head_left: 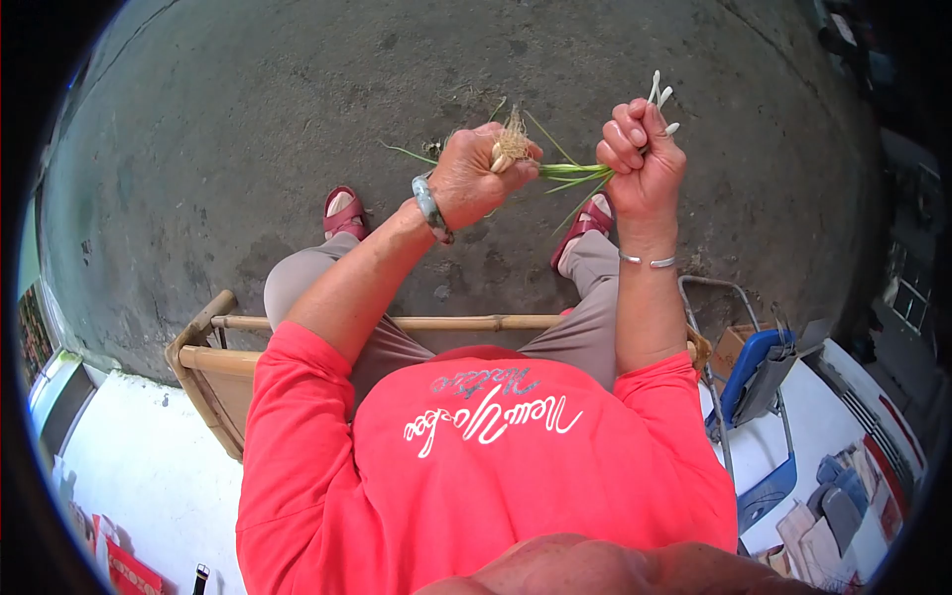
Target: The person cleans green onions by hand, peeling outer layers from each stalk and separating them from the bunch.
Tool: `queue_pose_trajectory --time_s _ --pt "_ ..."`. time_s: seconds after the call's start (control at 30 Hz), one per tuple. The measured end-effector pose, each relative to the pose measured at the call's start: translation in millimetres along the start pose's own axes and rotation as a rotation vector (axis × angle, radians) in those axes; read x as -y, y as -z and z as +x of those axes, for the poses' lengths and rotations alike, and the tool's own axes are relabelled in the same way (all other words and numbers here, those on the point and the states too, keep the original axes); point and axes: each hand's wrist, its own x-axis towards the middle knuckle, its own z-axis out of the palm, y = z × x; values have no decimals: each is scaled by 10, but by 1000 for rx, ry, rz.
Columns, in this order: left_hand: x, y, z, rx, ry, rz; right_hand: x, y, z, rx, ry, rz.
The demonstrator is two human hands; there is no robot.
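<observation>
My left hand (478, 177) is closed around a bunch of thin scallions, its tangled roots (514, 137) and pale bulbs showing at the top of the fist. Green stalks (573, 172) stretch across from this hand to my right hand (643, 157). That hand is a fist, with the leafy part at its lower side. A few clean white scallion ends (662, 96) stick out above its thumb and fingers. Loose green blades hang below the stalks.
I sit on a bamboo chair (223, 362), feet in red sandals (345, 213) on the grey concrete floor (297, 89). Bits of plant trimmings (433, 149) lie on the floor beyond my left hand. To the right stands a metal-framed folding chair with a blue part (751, 367).
</observation>
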Motion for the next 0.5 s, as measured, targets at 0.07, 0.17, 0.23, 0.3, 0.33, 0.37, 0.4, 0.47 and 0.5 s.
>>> queue_pose_trajectory --time_s 0.07,0.17,0.23,0.3,0.33,0.37,0.4,0.47,0.5 --pt "-13 -12 -6 58 4 -4 -32 -20 -6 3 -11 3" --pt "6 -45 -12 64 -28 9 -81 -48 -6 4 -28 14" --pt "13 -54 -1 69 -45 3 -106 -48 -6 22 -46 20" --pt "-3 -46 3 88 -14 -11 -120 -58 -4 28 -53 22" --pt "-11 -39 3 109 17 -26 -125 -60 -5 33 -60 24" --pt "-15 -37 2 109 18 -26 -126 -56 -5 32 -61 24" --pt "-20 -35 1 110 46 -76 -125 -55 -7 35 -65 23" --pt "-13 -27 3 113 74 -127 -123 -56 -8 38 -69 21" --pt "-1 -22 8 114 132 -200 -121 -59 -9 49 -65 14"
